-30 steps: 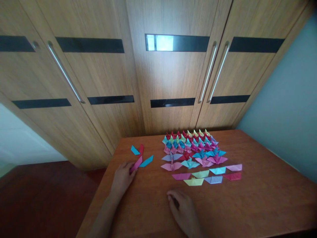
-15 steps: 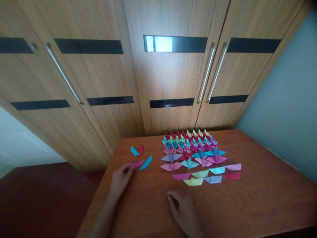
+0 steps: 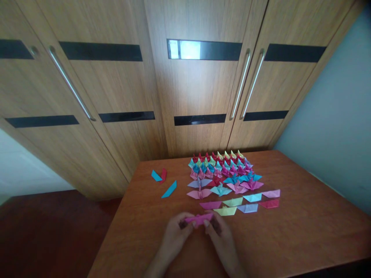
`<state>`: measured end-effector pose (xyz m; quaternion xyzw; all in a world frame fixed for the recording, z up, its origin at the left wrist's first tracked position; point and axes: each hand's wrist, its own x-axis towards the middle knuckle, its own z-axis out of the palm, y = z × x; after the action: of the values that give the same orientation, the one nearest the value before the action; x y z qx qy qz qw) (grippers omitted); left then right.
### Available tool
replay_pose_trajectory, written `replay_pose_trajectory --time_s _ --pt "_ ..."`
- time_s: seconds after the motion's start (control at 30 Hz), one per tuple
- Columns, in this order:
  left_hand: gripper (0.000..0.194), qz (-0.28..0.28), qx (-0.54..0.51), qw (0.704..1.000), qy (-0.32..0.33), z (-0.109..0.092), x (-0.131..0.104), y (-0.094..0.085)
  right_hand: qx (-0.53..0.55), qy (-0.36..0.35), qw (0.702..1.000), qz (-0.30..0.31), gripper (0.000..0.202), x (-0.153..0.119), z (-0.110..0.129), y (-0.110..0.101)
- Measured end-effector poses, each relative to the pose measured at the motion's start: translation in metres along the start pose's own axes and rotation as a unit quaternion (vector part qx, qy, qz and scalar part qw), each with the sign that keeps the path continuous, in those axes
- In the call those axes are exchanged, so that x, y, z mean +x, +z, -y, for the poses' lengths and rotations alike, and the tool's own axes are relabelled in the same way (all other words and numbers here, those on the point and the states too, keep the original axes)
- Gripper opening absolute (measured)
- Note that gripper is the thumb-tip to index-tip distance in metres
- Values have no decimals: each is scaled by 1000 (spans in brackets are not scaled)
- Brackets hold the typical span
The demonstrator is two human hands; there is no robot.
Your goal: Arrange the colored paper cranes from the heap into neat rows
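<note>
A pink folded paper piece (image 3: 199, 220) is held between both hands above the near part of the wooden table (image 3: 139, 231). My left hand (image 3: 176, 233) pinches its left end, and my right hand (image 3: 222, 233) grips the right end. Just beyond them lie two rows of flat folded papers, among them a magenta one (image 3: 210, 205), a yellow one (image 3: 225, 211) and a red one (image 3: 270, 203). Behind these stand several rows of colourful folded paper birds (image 3: 220, 189).
On the table's left lie a blue folded strip (image 3: 169, 189), a smaller blue piece (image 3: 156, 175) and a red piece (image 3: 163, 175). Wooden cupboard doors (image 3: 197, 92) with metal handles rise behind the table. A pale wall (image 3: 324, 127) is at the right.
My left hand has carried the pink paper from the left side of the table to the middle. My right hand has moved slightly up and taken hold of its other end.
</note>
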<state>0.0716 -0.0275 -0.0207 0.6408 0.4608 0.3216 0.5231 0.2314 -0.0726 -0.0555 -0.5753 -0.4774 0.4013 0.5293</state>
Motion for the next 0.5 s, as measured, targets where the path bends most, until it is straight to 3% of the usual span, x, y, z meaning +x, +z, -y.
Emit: replay_pose_trajectory --time_s 0.1,0.3,0.5 --pt "21 18 25 999 8 2 -6 16 -9 17 1000 -19 36 2 -2 -4" --pt "23 27 87 996 15 -3 -9 26 -45 38 998 -9 35 2 -6 -27" --pt "29 32 267 961 68 -8 -8 46 -234 -22 971 -37 26 -3 -16 -59"
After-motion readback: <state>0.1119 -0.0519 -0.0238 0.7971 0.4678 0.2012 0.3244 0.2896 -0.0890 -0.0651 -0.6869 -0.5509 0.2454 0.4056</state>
